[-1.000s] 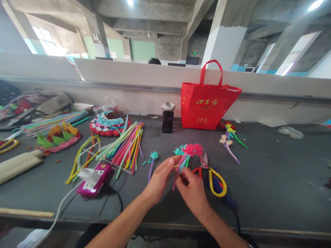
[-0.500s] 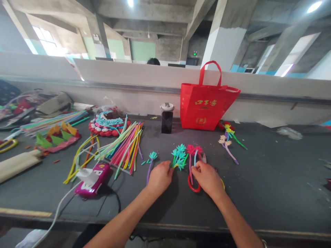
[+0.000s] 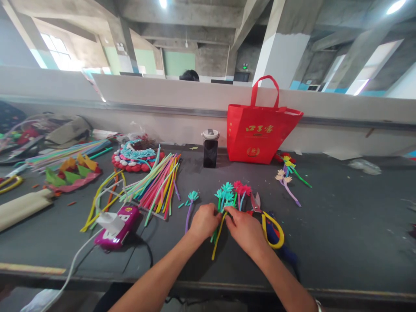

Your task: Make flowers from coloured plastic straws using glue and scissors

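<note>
Both my hands rest close together on the dark table [image 3: 341, 225], over a small bunch of teal flower stems [image 3: 225, 193]. My left hand [image 3: 204, 221] has its fingers curled on the stems from the left. From the right, my right hand [image 3: 245, 229] pinches the same stems, whose yellow and green ends [image 3: 217, 238] stick out below. Pink flower stems [image 3: 242, 190] lie just right of the teal ones. A single teal flower on a purple stem [image 3: 191, 201] lies to the left of my left hand. Scissors with yellow and red handles [image 3: 268, 219] lie beside my right hand.
A pile of coloured straws [image 3: 156, 182] and a magenta glue gun [image 3: 118, 227] with a white cable lie at left. A red tote bag [image 3: 260, 130] and a dark jar [image 3: 210, 149] stand at the back. More finished flowers [image 3: 287, 173] lie at right.
One second ago both hands held teal and pink flowers raised together. They then set them down apart on the table. Now both hands have come together on the teal stems.
</note>
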`<act>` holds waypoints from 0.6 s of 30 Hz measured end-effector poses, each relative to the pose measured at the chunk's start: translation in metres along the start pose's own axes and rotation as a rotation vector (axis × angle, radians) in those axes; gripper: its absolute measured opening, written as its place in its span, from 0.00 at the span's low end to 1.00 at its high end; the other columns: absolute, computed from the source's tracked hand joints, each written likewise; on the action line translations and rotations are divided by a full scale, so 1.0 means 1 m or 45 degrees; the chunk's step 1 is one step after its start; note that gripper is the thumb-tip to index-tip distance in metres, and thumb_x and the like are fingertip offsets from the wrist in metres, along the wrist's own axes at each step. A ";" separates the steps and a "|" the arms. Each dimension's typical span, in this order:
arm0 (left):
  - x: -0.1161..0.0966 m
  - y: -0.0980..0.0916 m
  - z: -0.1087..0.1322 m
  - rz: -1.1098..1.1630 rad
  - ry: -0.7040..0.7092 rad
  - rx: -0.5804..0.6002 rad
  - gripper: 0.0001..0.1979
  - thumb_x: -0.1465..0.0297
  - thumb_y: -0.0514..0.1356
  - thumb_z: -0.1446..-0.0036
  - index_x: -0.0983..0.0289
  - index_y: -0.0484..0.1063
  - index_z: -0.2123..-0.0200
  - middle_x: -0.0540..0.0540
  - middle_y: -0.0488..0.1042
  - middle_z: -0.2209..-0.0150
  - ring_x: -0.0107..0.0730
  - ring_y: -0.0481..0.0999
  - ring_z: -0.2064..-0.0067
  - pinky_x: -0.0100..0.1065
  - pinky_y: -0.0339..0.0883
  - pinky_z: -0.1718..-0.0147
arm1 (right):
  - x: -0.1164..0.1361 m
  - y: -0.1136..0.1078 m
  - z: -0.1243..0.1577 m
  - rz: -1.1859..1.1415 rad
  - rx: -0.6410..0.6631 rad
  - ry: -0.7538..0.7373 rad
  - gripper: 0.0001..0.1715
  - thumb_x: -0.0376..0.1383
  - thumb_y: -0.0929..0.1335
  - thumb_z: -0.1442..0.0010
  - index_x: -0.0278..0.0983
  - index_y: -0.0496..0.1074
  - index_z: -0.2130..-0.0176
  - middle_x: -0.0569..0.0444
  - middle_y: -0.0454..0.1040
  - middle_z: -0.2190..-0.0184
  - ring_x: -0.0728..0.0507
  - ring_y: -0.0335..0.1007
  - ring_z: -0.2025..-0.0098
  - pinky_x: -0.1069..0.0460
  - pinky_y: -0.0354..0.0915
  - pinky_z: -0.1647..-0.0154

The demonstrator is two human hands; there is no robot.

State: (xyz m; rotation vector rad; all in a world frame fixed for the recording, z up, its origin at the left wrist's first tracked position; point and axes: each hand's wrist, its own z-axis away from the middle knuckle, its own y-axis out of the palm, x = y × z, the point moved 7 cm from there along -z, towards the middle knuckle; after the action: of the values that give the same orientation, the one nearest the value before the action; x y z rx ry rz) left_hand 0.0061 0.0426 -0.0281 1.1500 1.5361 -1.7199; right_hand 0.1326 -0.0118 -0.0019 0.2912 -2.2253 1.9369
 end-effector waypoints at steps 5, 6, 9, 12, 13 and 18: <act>-0.002 -0.008 0.002 0.069 0.005 -0.055 0.09 0.74 0.59 0.49 0.61 0.66 0.80 0.45 0.63 0.84 0.25 0.64 0.83 0.27 0.51 0.81 | 0.002 0.008 0.002 0.026 0.076 -0.002 0.19 0.31 0.62 0.35 0.41 0.75 0.49 0.48 0.83 0.66 0.40 0.81 0.64 0.53 0.63 0.69; -0.003 -0.012 0.004 0.079 0.012 -0.076 0.08 0.73 0.58 0.48 0.61 0.66 0.78 0.44 0.63 0.84 0.25 0.63 0.83 0.26 0.51 0.81 | 0.002 0.008 0.002 0.017 0.082 0.002 0.20 0.31 0.62 0.35 0.41 0.75 0.48 0.47 0.83 0.65 0.40 0.81 0.63 0.53 0.64 0.68; -0.004 -0.018 0.009 0.220 -0.035 -0.089 0.07 0.68 0.56 0.45 0.60 0.65 0.75 0.42 0.62 0.84 0.23 0.60 0.86 0.26 0.50 0.84 | 0.000 0.008 0.003 -0.046 0.094 0.009 0.20 0.32 0.63 0.35 0.41 0.74 0.47 0.46 0.83 0.63 0.39 0.81 0.61 0.52 0.65 0.66; 0.001 -0.014 0.013 0.463 -0.178 0.006 0.08 0.64 0.56 0.45 0.59 0.63 0.74 0.41 0.61 0.86 0.23 0.58 0.89 0.26 0.46 0.88 | -0.001 0.005 0.002 -0.161 0.079 0.039 0.19 0.32 0.64 0.37 0.40 0.75 0.48 0.46 0.83 0.63 0.39 0.80 0.60 0.52 0.66 0.64; 0.002 -0.012 0.014 0.500 -0.204 0.027 0.09 0.63 0.56 0.45 0.59 0.62 0.74 0.41 0.61 0.86 0.23 0.58 0.89 0.25 0.46 0.89 | -0.002 0.003 0.002 -0.212 0.065 0.056 0.18 0.32 0.64 0.37 0.40 0.76 0.49 0.45 0.83 0.63 0.39 0.80 0.61 0.51 0.66 0.64; -0.005 -0.007 0.018 0.646 -0.051 0.041 0.12 0.59 0.59 0.45 0.60 0.65 0.71 0.40 0.60 0.85 0.22 0.60 0.86 0.24 0.53 0.86 | 0.002 -0.003 -0.001 -0.609 0.019 0.099 0.17 0.39 0.61 0.34 0.37 0.77 0.57 0.51 0.79 0.74 0.43 0.77 0.72 0.53 0.64 0.71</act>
State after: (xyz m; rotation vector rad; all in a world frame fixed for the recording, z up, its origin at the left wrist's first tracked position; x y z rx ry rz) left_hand -0.0015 0.0262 -0.0204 1.3695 1.0722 -1.4135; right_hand 0.1318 -0.0110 0.0017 0.6677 -1.8735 1.6724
